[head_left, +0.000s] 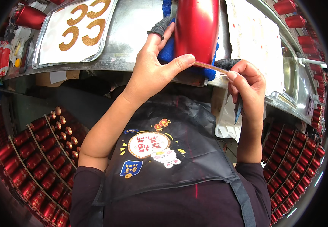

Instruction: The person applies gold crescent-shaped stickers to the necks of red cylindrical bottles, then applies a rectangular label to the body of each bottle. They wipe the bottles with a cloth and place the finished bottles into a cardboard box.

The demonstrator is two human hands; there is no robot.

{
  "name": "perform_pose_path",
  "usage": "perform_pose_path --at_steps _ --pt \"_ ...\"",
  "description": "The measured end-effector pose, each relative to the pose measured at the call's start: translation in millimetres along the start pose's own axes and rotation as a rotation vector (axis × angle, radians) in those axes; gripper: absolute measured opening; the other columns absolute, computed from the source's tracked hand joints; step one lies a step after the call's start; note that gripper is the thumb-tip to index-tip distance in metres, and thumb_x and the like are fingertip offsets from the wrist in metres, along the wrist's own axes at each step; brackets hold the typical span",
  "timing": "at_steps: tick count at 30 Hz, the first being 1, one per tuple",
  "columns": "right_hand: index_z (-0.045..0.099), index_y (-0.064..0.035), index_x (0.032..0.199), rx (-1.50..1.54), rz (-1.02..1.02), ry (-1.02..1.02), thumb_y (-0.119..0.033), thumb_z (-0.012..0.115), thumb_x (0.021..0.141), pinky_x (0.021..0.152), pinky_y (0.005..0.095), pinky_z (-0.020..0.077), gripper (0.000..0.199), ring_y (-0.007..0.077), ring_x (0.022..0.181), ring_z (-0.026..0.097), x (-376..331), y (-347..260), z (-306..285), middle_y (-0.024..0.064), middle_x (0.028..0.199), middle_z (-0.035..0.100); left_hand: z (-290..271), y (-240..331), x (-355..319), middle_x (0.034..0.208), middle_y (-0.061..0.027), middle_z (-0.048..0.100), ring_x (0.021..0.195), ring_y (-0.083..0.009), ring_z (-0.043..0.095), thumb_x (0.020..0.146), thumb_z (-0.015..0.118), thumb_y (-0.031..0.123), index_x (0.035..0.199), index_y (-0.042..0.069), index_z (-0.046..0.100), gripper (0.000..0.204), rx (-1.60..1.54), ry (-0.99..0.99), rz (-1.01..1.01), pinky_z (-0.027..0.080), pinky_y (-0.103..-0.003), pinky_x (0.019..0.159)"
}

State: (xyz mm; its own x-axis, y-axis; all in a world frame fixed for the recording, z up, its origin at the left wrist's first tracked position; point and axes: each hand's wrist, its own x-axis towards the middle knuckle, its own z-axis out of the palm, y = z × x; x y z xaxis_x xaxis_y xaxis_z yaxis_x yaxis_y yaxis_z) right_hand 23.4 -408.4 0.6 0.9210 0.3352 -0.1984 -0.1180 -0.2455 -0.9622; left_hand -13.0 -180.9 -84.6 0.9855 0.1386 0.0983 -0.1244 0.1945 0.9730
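A glossy red metallic vessel (197,30) lies on a blue cloth (167,52) at the table's near edge, its end toward me. My left hand (152,70) grips its left side, with the thumb pressed at the near rim and a dark knitted sleeve on one finger. A thin gold-patterned strip (213,68) runs along that rim from my left thumb. My right hand (251,81) pinches the strip's free end between thumb and forefinger. Below those fingers, a dark pointed tool (238,109), perhaps tweezers, sticks out of the same hand.
On the left, a tray (47,45) carries gold C-shaped pieces (69,38) on white backing. Pale sheets with small marks (255,41) lie at right. Racks of red vessels (39,162) stand low on the left, more red vessels (294,166) low on the right.
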Motion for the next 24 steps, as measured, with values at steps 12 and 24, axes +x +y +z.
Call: perform_pose_path --at_steps 12,24 --pt "0.061 -0.0057 0.085 -0.029 -0.007 0.008 -0.014 0.066 0.095 0.046 0.0174 0.0309 0.015 0.0006 0.05 0.043 2.6 5.6 4.7 -0.0044 0.065 0.054 -15.5 3.4 -0.2 0.157 -0.0276 0.04 0.143 -0.02 0.042 0.093 0.075 0.012 0.131 -0.005 0.043 0.053 -0.283 -0.048 -0.192 0.045 -0.03 0.106" --pt "0.062 -0.0064 0.084 0.016 0.013 -0.001 -0.014 0.068 0.094 0.047 0.0169 0.0324 0.013 -0.0003 0.054 0.045 2.9 7.1 3.9 -0.0054 0.071 0.057 -3.2 0.8 -2.4 0.154 -0.0316 0.04 0.149 -0.0303 0.036 0.089 0.08 0.019 0.147 -0.007 0.037 0.077 -0.036 -0.033 0.005 0.038 -0.039 0.117"
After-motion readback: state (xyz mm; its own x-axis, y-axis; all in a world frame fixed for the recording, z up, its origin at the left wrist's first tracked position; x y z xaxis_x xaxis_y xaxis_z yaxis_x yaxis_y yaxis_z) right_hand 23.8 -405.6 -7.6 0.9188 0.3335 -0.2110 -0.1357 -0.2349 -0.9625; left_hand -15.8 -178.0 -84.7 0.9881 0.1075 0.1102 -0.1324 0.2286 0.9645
